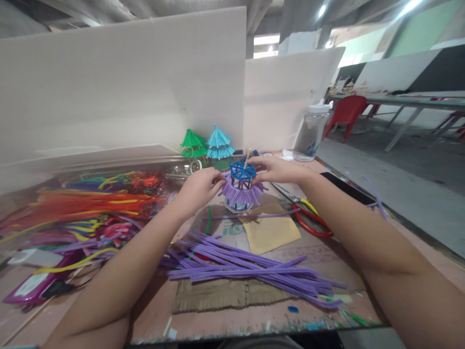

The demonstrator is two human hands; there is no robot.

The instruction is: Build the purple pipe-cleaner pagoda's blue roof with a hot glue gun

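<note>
A small model pavilion [242,194] stands upright in front of me, with a purple pipe-cleaner skirt roof, a blue spoked ring on top and a wooden stick rising from its centre. My left hand [204,188] has its fingers pinched at the left edge of the purple roof. From the other side, my right hand [272,168] grips the model near the blue ring, its fingertips partly hidden behind it. Below lie a yellow paper square [271,230] and a pile of purple pipe cleaners [250,266] on cardboard [207,295].
Red-and-yellow-handled scissors [312,220] and a black phone [347,188] lie to the right, below a water bottle [310,133]. Green [193,143] and light blue [220,143] pavilion models stand behind. Coloured pipe cleaners [90,206] and a magenta packet [43,281] cover the left.
</note>
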